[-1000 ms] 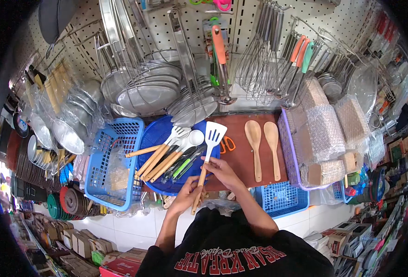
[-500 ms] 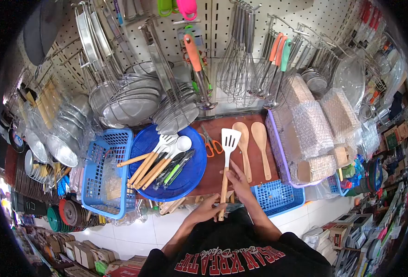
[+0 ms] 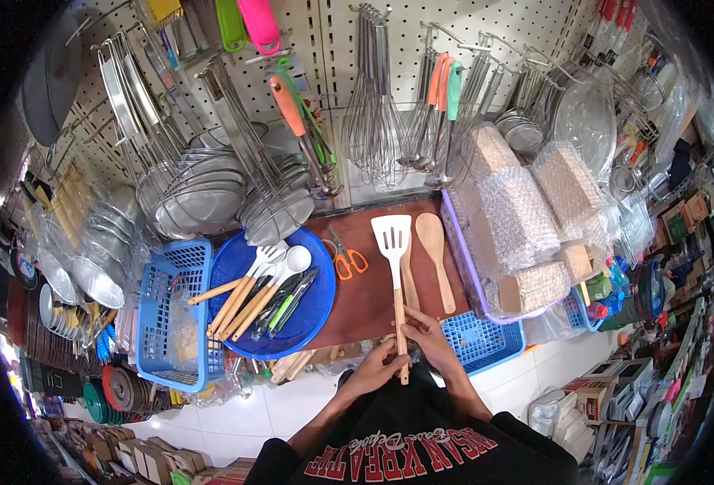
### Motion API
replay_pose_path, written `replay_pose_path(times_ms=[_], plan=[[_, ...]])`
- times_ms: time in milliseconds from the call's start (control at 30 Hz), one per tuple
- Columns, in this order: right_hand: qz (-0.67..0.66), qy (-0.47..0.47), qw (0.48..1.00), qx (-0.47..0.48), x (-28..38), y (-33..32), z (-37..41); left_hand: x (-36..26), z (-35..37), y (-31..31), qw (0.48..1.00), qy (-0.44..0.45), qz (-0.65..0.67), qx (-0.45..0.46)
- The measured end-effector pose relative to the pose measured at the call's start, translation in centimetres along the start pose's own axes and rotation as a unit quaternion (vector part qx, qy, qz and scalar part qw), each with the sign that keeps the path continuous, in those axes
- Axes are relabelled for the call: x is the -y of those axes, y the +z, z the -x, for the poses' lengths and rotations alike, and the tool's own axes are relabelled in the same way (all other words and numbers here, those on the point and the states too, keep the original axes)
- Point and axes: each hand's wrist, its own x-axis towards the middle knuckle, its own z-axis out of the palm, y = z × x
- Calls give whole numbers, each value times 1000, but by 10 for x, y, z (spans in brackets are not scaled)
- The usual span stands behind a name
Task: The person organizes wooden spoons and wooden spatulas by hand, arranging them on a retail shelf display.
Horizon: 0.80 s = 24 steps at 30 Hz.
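Note:
A white slotted turner [image 3: 392, 242] with a wooden handle is held upright in front of me, head pointing away. My left hand [image 3: 375, 365] grips the lower handle near its end. My right hand [image 3: 428, 338] pinches the handle a little higher, from the right side. Behind the turner, one wooden spoon [image 3: 408, 279] is partly covered on the brown table [image 3: 361, 303]. A second wooden spoon [image 3: 432, 238] lies to its right. Scissors with orange handles [image 3: 351, 264] rest to the left of the turner.
A round blue tray [image 3: 225, 271] on the left holds several wooden-handled utensils and black packaged ones. Beside it stands a blue basket [image 3: 171, 260]. On the right, a purple basket [image 3: 459, 242] carries bubble-wrapped boxes [image 3: 522, 218]. Whisks [image 3: 373, 129] and strainers [image 3: 199, 198] hang at the back.
The view has shifted, so the shelf and table appear farther left. The turner now overlaps the left wooden spoon. My left hand is closer to my right hand on the handle.

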Motion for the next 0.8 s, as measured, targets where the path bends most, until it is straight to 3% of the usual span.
replay_pose_path(times_ms=[267,800], plan=[[36,-26,995,87,10,-15,5,-13,-2,9,1000,18,2,-2],[56,-20,991,117,8,-24,-5,-1,-11,9,997,57,-33,-41]])
